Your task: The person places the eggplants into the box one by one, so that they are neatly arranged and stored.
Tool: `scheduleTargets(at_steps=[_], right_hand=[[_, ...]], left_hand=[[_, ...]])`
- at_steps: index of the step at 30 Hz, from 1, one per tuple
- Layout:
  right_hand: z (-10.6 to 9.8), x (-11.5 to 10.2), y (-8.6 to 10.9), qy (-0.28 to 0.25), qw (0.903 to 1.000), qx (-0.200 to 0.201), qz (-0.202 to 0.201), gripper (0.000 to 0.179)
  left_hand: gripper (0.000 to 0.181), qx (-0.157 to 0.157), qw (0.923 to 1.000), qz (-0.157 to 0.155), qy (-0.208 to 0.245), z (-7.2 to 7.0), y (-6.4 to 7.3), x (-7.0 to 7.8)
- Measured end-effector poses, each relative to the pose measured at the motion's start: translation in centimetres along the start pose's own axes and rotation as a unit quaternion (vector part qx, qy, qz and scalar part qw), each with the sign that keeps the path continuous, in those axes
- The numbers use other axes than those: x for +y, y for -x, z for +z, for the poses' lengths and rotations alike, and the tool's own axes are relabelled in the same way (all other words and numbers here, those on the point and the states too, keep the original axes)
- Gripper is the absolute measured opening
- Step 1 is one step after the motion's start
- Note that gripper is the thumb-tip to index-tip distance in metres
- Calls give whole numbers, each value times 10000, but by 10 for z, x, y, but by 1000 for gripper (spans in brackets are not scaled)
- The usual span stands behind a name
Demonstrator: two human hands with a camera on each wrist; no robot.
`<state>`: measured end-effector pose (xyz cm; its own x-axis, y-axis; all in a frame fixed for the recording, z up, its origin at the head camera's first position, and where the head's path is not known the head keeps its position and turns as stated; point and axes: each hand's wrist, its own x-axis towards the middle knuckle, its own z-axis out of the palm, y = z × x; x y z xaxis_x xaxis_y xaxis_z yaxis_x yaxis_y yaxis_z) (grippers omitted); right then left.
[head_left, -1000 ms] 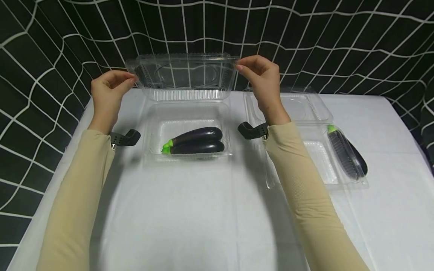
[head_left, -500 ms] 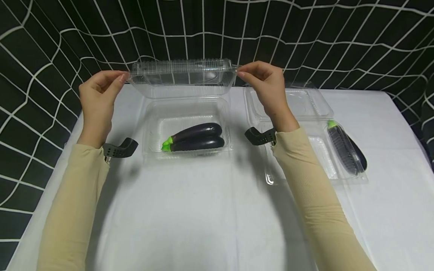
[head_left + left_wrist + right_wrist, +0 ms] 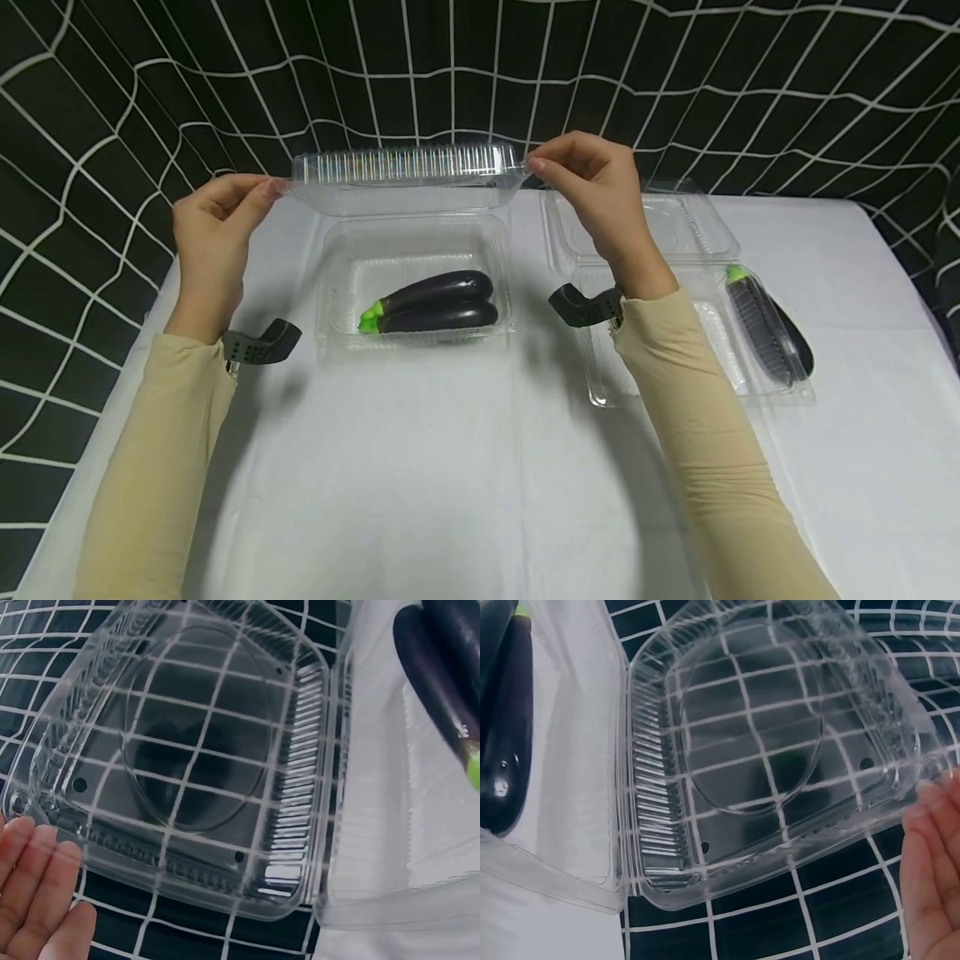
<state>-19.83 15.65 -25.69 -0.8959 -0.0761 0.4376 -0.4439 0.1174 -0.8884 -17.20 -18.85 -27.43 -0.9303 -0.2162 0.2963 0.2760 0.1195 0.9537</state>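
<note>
Left hand (image 3: 213, 237) and right hand (image 3: 598, 198) pinching its corners, I'm holding up a clear, ridged lid (image 3: 408, 179) beyond two glossy eggplants (image 3: 442, 312), white netting (image 3: 452, 77) hanging behind the white tabletop (image 3: 420, 467).

You seem to be in a place staged for recording.
A black backdrop (image 3: 429, 42) with wavy white grid lines closes in behind and beside your white-draped counter (image 3: 420, 467), and you wear black wrist mounts (image 3: 262, 343).
</note>
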Motion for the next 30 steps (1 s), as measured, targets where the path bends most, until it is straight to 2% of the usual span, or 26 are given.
scheduleTargets(at_steps=[7,17,22,27,30], right_hand=[[-2,-5,15,267,9995,-64,127,10],[1,-4,37,290,9992,-236,159,5],[2,3,51,180,9996,-132,153,4],[3,11,65,-21,9991,77,415,10],[3,16,70,-87,9982,46,585,11]], left_hand=[[13,-90,9997,-98,-193,0,13,-1],[12,-120,9992,-68,-380,-2,36,-6],[12,-206,9997,-76,-140,-3,48,-12],[13,-182,9996,-48,217,-2,57,-18],[11,-158,9998,-45,74,-2,62,-22]])
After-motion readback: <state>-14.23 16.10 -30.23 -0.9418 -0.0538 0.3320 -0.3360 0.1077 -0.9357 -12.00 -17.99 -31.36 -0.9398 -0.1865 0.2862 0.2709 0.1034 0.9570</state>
